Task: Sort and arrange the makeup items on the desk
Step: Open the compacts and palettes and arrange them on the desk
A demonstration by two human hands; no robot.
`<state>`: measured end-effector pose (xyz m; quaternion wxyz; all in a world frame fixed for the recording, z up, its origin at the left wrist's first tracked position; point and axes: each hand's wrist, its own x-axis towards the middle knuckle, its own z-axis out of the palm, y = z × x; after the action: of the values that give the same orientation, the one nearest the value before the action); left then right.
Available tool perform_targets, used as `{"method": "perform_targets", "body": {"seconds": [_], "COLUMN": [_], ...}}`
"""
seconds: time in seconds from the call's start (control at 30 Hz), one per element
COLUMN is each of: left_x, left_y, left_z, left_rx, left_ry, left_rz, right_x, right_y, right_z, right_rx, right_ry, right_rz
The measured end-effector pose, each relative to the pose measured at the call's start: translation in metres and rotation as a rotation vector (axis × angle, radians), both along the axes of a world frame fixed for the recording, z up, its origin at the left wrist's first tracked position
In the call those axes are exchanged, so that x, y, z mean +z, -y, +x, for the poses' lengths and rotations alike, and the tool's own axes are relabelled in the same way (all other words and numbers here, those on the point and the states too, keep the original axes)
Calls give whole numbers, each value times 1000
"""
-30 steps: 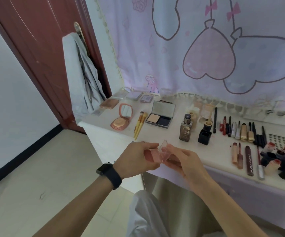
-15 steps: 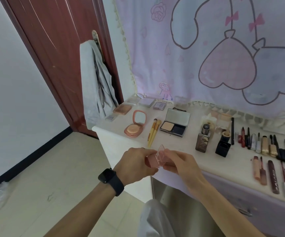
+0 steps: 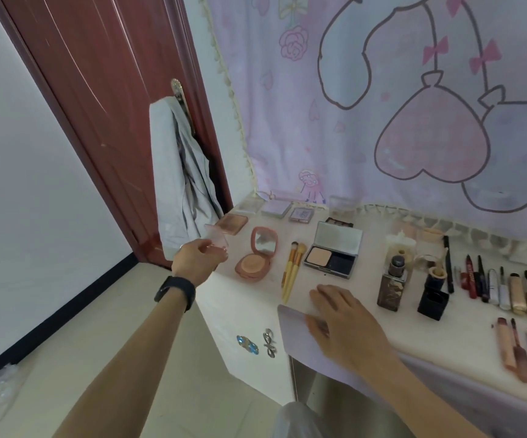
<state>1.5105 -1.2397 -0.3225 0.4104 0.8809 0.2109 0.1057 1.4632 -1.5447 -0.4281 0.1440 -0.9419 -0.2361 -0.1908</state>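
We're watching the left hand (image 3: 196, 263) first: it is curling its fingers round a small clear pink case (image 3: 215, 238) and holding it up over the left corner of the desk (image 3: 445, 336), lid tilted up. We cannot tell whether the case is touching the top. A black watch (image 3: 175, 292) is sitting on that wrist. The right hand (image 3: 346, 324) is lying palm down on the front edge, fingers straight and slightly spread, pressing on the lilac cloth (image 3: 290, 330). Just beside the case, a round pink compact (image 3: 254, 259) is standing open with its mirror up. Then yellow brushes (image 3: 291, 273) are lying side by side, and a rectangular powder compact (image 3: 335, 254) is sitting open next to them. Further right, a brown bottle (image 3: 392, 289) and a black bottle (image 3: 433, 303) are standing upright. Behind the case, a copper palette (image 3: 233, 223) is lying flat.
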Motion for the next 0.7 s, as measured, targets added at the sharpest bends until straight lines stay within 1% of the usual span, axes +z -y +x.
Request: {"method": "perform_targets", "body": {"seconds": [0.13, 0.23, 0.37, 0.57, 0.7], "left_x": [-12, -24, -37, -47, -52], "left_y": [-2, 1, 3, 4, 2], "left_z": [32, 46, 54, 52, 52], "left_rx": [31, -6, -47, -16, -30], "left_ry": [-54, -89, -110, -34, -18], "left_rz": [48, 104, 97, 81, 120], "right_x": [-3, 1, 3, 3, 5], "right_y": [-2, -3, -5, -3, -4], "right_z": [2, 2, 2, 1, 0], "right_rx": [-9, -12, -20, -24, -34], "right_ry": [24, 18, 12, -12, -15], "right_rz": [18, 23, 22, 23, 17]}}
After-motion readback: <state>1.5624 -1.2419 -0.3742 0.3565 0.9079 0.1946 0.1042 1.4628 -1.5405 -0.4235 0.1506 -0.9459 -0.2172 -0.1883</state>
